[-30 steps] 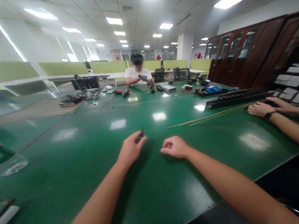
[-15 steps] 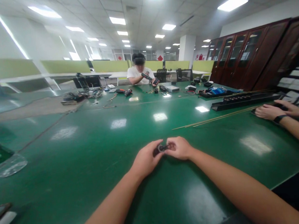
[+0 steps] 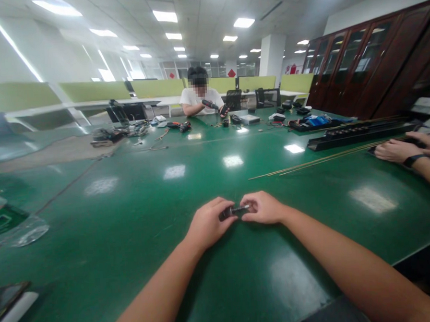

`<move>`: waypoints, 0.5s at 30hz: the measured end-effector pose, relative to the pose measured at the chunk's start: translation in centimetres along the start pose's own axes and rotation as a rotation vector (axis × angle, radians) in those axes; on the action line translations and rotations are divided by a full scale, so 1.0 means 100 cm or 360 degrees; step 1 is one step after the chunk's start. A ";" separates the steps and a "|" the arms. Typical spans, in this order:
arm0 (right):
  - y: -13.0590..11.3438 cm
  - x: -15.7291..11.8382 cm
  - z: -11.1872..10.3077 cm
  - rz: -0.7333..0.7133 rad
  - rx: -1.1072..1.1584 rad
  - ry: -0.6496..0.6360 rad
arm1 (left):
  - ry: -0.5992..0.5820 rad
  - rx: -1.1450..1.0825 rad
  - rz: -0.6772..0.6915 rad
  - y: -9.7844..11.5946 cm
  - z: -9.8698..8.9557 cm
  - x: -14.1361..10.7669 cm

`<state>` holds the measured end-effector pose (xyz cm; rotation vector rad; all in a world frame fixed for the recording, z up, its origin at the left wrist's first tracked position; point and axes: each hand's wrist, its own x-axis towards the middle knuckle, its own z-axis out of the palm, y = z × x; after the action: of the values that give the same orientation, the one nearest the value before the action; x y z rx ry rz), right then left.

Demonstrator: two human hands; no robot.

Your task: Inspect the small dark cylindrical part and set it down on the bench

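Observation:
My left hand (image 3: 209,224) is closed around a small dark part (image 3: 228,212) with a thin rod-like end that points right. The rod's pale tip reaches toward my right hand (image 3: 262,207). The fingers of that hand are curled round the tip, and whether they grip it or another small piece is too small to tell. Both hands are low over the green tabletop (image 3: 134,261), close together in front of me.
Thin brass-coloured rods (image 3: 298,168) lie beside a long black channel (image 3: 347,137). At the right, another person's hands (image 3: 398,150) hold something dark. Across the table a person (image 3: 199,97) holds a power tool (image 3: 209,104). A plastic bottle (image 3: 9,217) lies left.
The dark part has turned, so its rod now shows lengthwise between my hands. My right hand's fingers have shifted slightly away from my left. The view has tilted a little.

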<state>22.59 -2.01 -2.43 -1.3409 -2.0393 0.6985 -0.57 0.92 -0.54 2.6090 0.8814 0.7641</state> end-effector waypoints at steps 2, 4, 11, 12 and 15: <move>-0.002 -0.002 0.000 0.0002 0.0004 -0.0007 | 0.0002 -0.0027 0.0043 -0.001 0.002 0.000; -0.006 -0.004 -0.001 -0.0014 -0.0026 -0.0007 | 0.0020 -0.0046 0.0051 -0.001 0.003 -0.001; -0.019 -0.014 -0.004 -0.0061 -0.0137 -0.0057 | 0.0098 -0.0046 -0.0050 -0.001 -0.005 -0.007; -0.019 -0.014 -0.003 -0.0059 -0.0159 -0.0043 | 0.0122 -0.0032 -0.0037 -0.001 -0.006 -0.007; -0.023 -0.014 0.004 -0.0071 -0.0229 0.0030 | 0.0142 -0.0012 0.0004 0.001 -0.004 -0.006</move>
<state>21.30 -4.20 -1.32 -1.3712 -2.1315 0.5258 -1.19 0.55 -0.38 2.5874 0.8983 0.8892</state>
